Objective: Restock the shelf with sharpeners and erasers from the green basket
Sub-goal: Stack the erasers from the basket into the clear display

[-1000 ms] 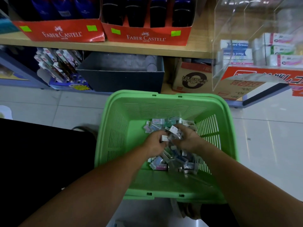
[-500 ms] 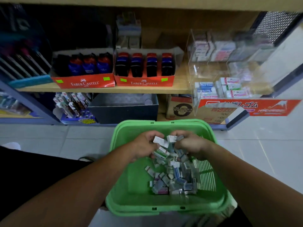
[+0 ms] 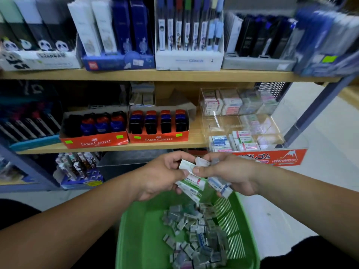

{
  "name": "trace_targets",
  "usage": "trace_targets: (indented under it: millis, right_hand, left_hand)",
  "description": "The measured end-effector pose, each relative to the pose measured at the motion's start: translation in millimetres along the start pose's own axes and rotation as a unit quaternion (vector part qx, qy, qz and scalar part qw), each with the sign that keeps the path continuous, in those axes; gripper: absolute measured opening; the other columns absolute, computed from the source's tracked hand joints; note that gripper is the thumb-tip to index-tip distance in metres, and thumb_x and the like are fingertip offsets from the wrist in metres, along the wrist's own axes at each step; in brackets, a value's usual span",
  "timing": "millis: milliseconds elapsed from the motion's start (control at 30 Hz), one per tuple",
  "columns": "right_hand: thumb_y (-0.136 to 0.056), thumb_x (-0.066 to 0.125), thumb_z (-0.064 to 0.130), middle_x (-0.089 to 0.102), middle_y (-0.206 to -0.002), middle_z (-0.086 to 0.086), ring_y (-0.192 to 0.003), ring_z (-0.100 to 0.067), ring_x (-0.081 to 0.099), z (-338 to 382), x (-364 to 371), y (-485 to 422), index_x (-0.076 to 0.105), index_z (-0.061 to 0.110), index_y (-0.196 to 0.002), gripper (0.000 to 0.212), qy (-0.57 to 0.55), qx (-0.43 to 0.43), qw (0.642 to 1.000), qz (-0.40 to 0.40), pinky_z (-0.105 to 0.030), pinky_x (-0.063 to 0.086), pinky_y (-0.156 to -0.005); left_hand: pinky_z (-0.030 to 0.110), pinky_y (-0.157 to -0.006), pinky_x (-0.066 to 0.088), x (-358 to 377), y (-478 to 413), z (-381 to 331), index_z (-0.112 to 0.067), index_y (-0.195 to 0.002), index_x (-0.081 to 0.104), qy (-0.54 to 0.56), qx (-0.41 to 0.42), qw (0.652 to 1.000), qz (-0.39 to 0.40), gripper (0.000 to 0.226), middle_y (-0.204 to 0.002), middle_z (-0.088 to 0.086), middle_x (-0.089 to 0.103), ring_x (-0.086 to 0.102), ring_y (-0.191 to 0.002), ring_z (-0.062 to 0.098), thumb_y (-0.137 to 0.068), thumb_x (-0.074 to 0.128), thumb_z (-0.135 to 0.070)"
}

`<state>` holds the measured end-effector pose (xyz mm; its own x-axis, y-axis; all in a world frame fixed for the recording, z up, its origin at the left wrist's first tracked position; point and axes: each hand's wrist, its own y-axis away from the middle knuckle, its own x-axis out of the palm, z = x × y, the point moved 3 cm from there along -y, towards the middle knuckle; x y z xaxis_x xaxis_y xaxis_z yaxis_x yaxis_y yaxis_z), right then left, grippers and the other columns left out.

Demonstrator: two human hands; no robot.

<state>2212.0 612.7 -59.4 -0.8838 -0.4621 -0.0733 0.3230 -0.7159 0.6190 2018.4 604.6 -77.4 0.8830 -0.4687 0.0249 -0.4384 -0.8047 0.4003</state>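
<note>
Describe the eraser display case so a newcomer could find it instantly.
Look at the middle wooden shelf, above the green basket. At its right end, beside the two red Faber-Castell trays, stands the case. It alone is clear plastic, tiered, holding boxed erasers.

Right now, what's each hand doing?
Left hand: gripping a bunch of erasers.
Right hand: gripping more erasers.
</note>
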Motion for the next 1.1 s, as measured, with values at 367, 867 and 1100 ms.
trace_targets:
  millis: [367, 867, 1100]
  right_hand:
    - [-0.088, 0.084, 0.021, 0.073, -0.112, -0.018, -0.084, -0.027, 0.068, 9, -55, 10, 0.069, 0.015, -0.115, 0.031, -0.034, -0.063, 0.996, -0.056, -0.032, 0.046, -0.054]
    - [-0.092, 0.08, 0.022, 0.079, -0.104, -0.006, -0.083, -0.024, 0.074, -19, -58, 13, 0.072, 0.02, -0.113, 0.024, -0.101, -0.052, 0.991, -0.068, -0.036, 0.047, -0.061]
    - [-0.09, 0.081, 0.022, 0.071, -0.096, -0.003, -0.079, -0.022, 0.073, -13, -59, 9, 0.071, 0.017, -0.107, 0.02, -0.072, -0.056, 0.992, -0.087, -0.037, 0.05, -0.059]
  left_hand:
    - [0.03, -0.066, 0.038, 25, -41, 2, -0.015, -0.118, 0.073, 0.104, -0.074, 0.99, -0.06, 0.025, -0.098, 0.011, 0.076, 0.061, -0.076, 0.016, -0.108, 0.05, -0.018]
    - [0.048, -0.088, 0.061, 50, -76, 5, -0.01, -0.113, 0.075, 0.142, -0.124, 0.965, -0.183, 0.038, -0.099, 0.014, 0.079, 0.077, -0.091, 0.033, -0.105, 0.057, -0.043]
    - [0.026, -0.042, 0.046, 48, -61, -2, -0.016, -0.114, 0.072, 0.191, -0.105, 0.961, -0.169, 0.037, -0.077, 0.003, 0.072, 0.062, -0.051, 0.015, -0.102, 0.058, -0.048]
